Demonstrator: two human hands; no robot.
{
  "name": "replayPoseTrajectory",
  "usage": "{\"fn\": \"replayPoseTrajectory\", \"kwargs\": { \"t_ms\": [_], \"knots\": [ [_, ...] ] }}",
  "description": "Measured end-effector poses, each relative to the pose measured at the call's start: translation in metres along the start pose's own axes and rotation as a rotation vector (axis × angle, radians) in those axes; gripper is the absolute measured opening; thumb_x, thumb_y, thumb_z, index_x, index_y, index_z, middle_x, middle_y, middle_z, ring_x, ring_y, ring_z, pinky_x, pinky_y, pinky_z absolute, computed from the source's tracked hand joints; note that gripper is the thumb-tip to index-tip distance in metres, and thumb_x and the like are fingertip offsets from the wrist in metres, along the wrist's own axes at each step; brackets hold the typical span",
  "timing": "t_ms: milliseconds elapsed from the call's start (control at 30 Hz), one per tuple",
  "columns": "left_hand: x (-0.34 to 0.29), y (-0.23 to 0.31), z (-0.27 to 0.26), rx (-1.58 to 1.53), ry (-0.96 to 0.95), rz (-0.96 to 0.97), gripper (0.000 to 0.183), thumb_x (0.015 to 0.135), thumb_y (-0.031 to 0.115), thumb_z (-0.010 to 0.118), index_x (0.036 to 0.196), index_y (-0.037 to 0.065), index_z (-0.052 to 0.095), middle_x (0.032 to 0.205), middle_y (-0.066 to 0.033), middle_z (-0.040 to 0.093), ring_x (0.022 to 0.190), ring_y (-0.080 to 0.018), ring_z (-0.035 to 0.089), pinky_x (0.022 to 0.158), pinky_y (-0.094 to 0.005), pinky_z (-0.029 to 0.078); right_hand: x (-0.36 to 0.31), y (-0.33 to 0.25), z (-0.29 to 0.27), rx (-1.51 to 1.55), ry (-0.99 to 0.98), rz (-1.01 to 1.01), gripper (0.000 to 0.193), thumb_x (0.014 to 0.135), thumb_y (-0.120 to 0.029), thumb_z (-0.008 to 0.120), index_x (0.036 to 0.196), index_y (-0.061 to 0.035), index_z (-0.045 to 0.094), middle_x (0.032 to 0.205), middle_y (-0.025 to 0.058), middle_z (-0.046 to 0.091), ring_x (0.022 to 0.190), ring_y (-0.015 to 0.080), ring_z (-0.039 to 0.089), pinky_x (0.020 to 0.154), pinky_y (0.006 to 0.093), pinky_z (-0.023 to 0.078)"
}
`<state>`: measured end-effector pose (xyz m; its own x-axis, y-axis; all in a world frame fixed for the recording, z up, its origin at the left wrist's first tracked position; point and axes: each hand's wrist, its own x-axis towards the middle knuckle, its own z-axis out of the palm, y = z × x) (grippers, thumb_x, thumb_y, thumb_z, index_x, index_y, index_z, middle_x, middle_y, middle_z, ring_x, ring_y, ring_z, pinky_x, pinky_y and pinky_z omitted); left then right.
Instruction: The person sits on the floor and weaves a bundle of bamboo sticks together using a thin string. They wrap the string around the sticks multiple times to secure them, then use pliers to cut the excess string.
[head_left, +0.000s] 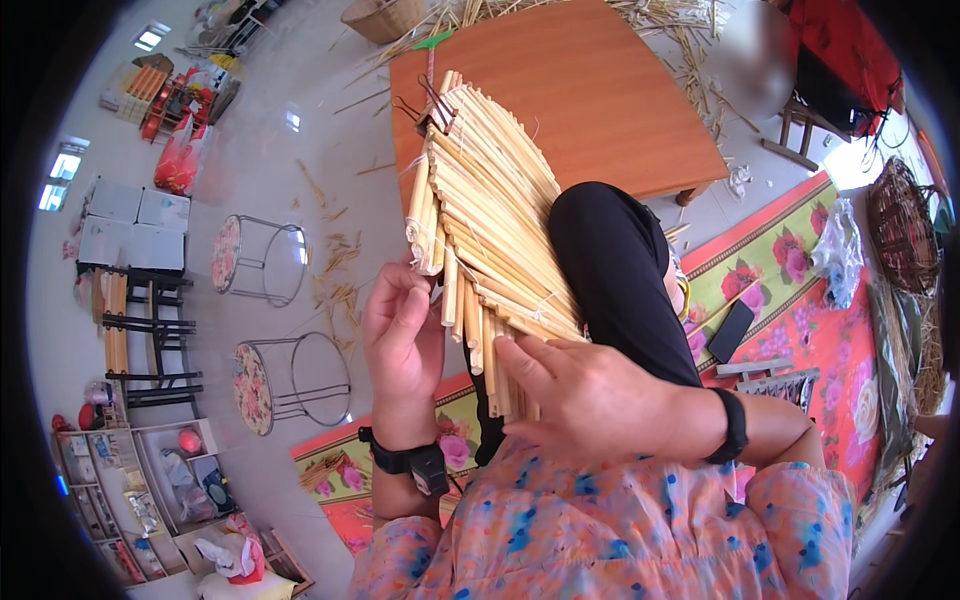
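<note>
A fan-shaped piece of pale straw stalks (495,200), bound side by side with white thread, leans over my lap against my raised knee. A dark binder clip (437,117) is clamped at its far left corner. My left hand (402,330) is closed at the piece's left edge, thumb against curled fingers; what it pinches is hidden. My right hand (600,395) grips the near end of the stalks, fingertips on top and the thumb underneath. Several cut stalk ends (487,350) stick out unevenly between the two hands.
An orange-brown low table (560,90) stands ahead, with loose straw (690,60) scattered behind it. Two round stools (290,385) and a shelf unit (140,480) are to the left. On the floral mat (840,370) at right lies a black phone (732,332); a wicker basket (903,225) is beyond.
</note>
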<state>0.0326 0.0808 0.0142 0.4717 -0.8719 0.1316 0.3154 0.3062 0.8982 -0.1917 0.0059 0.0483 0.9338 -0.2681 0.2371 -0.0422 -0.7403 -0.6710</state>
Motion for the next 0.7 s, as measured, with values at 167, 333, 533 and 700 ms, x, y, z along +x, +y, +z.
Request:
{"fn": "replayPoseTrajectory", "kwargs": {
  "t_ms": [167,333,533,700],
  "knots": [
    [-0.007,0.026,0.0,0.168,-0.052,-0.018,0.011,0.097,0.012,0.063,0.101,0.006,0.055,0.101,-0.0074,0.063,0.086,-0.0166,0.059,0.077,-0.0315,0.047,-0.002,0.054,-0.015,0.381,0.192,-0.032,0.02,0.089,-0.016,0.075,0.099,0.001,0.072,0.081,0.0139,0.07,0.072,0.0338,0.068,0.067,0.0357,0.057],
    [-0.015,0.054,0.004,0.214,-0.069,0.022,0.019,0.094,0.016,0.071,0.096,0.006,0.055,0.087,-0.0051,0.056,0.074,-0.0144,0.051,0.067,-0.0295,0.042,0.018,0.064,-0.002,0.367,0.61,0.165,0.017,0.083,-0.004,0.078,0.097,0.0002,0.071,0.081,0.0109,0.07,0.073,0.0177,0.071,0.065,0.0289,0.055],
    [-0.026,0.071,0.013,0.255,-0.138,0.183,0.026,0.091,0.019,0.076,0.091,0.007,0.053,0.084,-0.0057,0.055,0.067,-0.0139,0.05,0.061,-0.0296,0.041,0.042,0.062,0.009,0.301,0.646,0.034,0.02,0.078,-0.004,0.081,0.097,-0.0026,0.073,0.084,0.0097,0.071,0.07,0.0241,0.071,0.061,0.03,0.055],
    [-0.031,0.082,0.015,0.188,-0.323,0.25,0.026,0.088,0.017,0.079,0.08,0.003,0.058,0.078,-0.0087,0.06,0.059,-0.0155,0.056,0.05,-0.0286,0.043,0.046,0.056,0.006,0.169,0.63,0.035,0.013,0.081,0.005,0.074,0.09,-0.0013,0.068,0.083,0.0099,0.068,0.072,0.0227,0.067,0.065,0.0302,0.053]
  ]
}}
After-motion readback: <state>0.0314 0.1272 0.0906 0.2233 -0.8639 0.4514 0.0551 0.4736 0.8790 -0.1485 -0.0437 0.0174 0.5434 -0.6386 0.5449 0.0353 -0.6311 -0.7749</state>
